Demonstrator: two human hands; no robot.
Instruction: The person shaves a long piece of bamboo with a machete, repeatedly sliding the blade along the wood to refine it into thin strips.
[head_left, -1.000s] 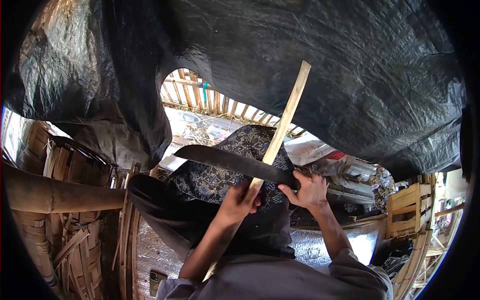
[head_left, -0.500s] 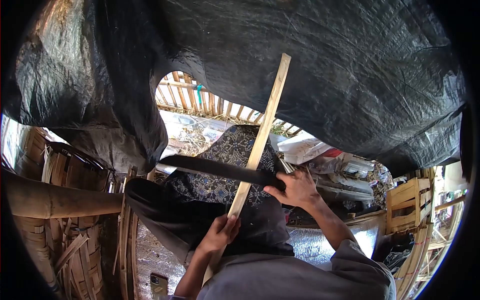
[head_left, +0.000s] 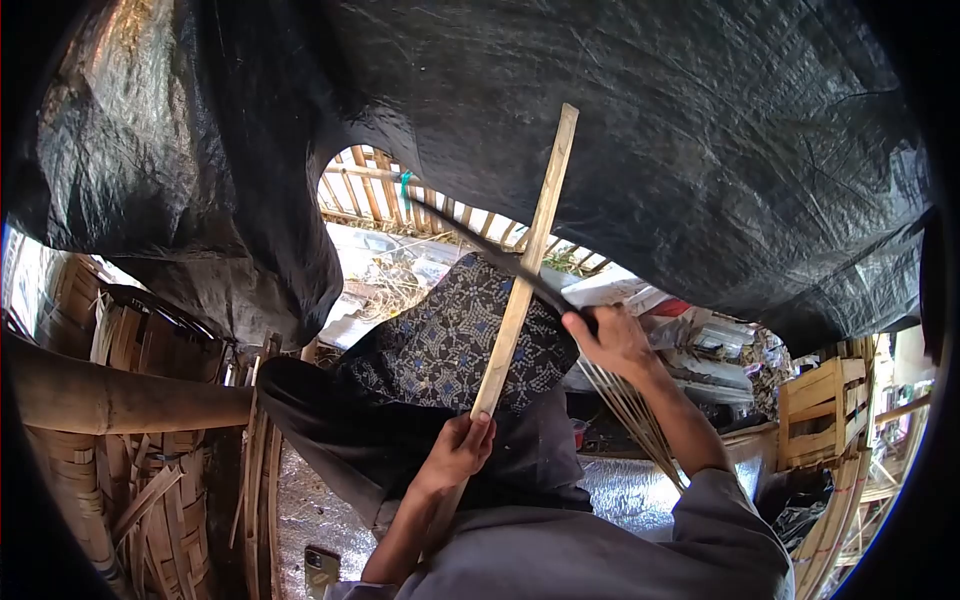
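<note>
My left hand (head_left: 456, 452) grips a long pale bamboo strip (head_left: 508, 345) near its lower end, thumb on top. From there the strip slants up and away, its far end reaching in front of the dark sheeting. My right hand (head_left: 615, 342) is wrapped round the handle of a dark-bladed machete (head_left: 470, 236). The blade crosses the strip around its middle, edge seen narrow, its tip pointing up and left. Beneath both lies a patterned dark cloth (head_left: 430, 350) spread over my lap.
Black plastic sheeting (head_left: 640, 130) hangs low ahead. A thick bamboo pole (head_left: 130, 395) juts in from the left, above woven bamboo baskets. Thin strips (head_left: 635, 425) lie under my right forearm. A phone (head_left: 321, 568) rests at lower left; a wooden crate (head_left: 822, 412) stands at right.
The machete has moved farther up the strip, and its blade has turned from nearly level to tip-up and narrow. My right hand went up and right; my left hand barely shifted.
</note>
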